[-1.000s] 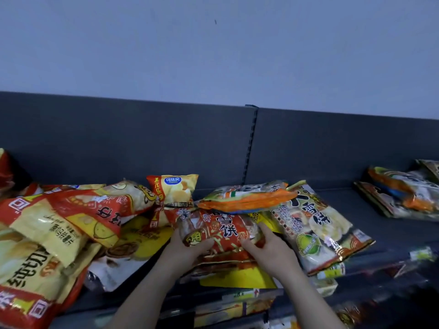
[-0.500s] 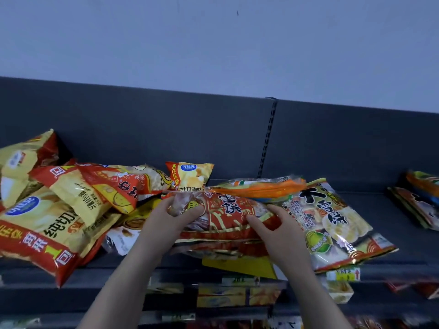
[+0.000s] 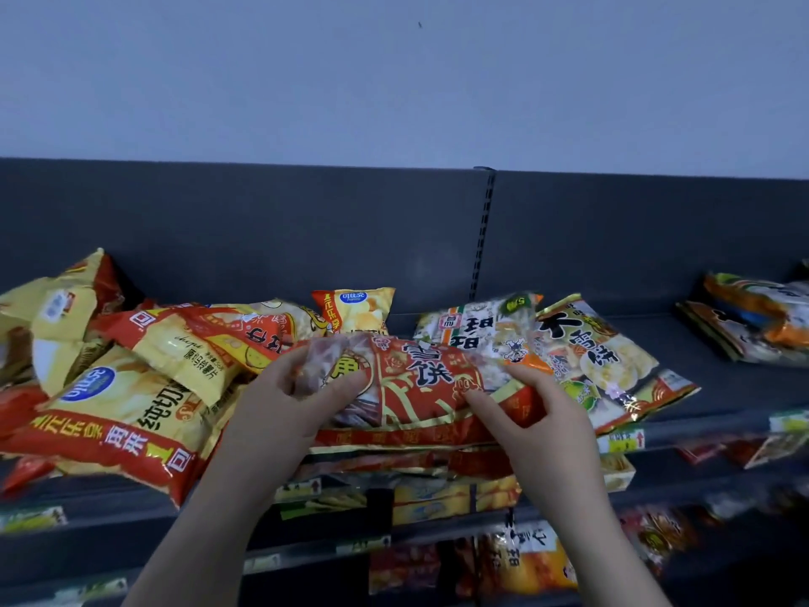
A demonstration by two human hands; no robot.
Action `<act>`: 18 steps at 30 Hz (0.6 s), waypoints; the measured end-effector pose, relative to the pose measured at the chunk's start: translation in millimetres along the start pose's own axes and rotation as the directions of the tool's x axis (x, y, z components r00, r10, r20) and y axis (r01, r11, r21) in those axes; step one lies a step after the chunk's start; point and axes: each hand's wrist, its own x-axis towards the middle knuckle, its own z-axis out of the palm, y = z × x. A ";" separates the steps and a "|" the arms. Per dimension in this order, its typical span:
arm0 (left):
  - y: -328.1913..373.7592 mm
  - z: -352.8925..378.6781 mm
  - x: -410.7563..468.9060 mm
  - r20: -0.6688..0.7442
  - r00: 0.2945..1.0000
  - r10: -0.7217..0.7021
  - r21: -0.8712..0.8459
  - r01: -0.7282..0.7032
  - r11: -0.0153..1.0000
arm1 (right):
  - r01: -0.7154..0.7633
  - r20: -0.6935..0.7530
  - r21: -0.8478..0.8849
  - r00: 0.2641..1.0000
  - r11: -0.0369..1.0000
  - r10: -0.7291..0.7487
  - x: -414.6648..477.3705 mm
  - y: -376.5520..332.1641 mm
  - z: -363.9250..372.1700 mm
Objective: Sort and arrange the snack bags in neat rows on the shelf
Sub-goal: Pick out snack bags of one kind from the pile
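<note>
Gripping red snack bag (image 3: pixel 420 387) at both ends, left hand (image 3: pixel 289 400), right hand (image 3: pixel 538 414), above dark shelf (image 3: pixel 722 387)

Red snack bag (image 3: pixel 420 378): lay flat on the stack (image 3: pixel 394 457) a second ago; it is now raised and tilted up, its far edge covering the foot of the small yellow bag (image 3: pixel 354 308).

Left grip (image 3: pixel 280 414): no longer at the near left corner; it now holds the bag's clear left end, fingers curled over the top.

Right grip (image 3: pixel 538 418): now at the right end instead of the near edge, pinching it.

Orange-and-white bag (image 3: pixel 477 330): earlier seen edge-on, it now shows its printed face behind the red bag.

View: now takes in more of the left pile (image 3: pixel 122 387).
</note>
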 end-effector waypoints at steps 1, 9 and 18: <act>2.0 -3.0 -2.7 0.006 1.000 0.009 -0.003 -0.009 1.000 | 0.002 -0.028 0.026 1.000 1.000 -0.001 -6.6 -3.6 -2.8; -2.6 27.6 -18.0 0.172 0.980 0.101 -0.047 -0.095 0.994 | -0.026 -0.244 0.049 0.969 0.998 0.037 -51.9 6.2 -39.2; 6.7 140.4 -25.0 0.402 0.902 0.156 -0.061 -0.144 0.988 | -0.171 -0.459 -0.001 0.875 0.985 0.151 -60.3 62.0 -121.6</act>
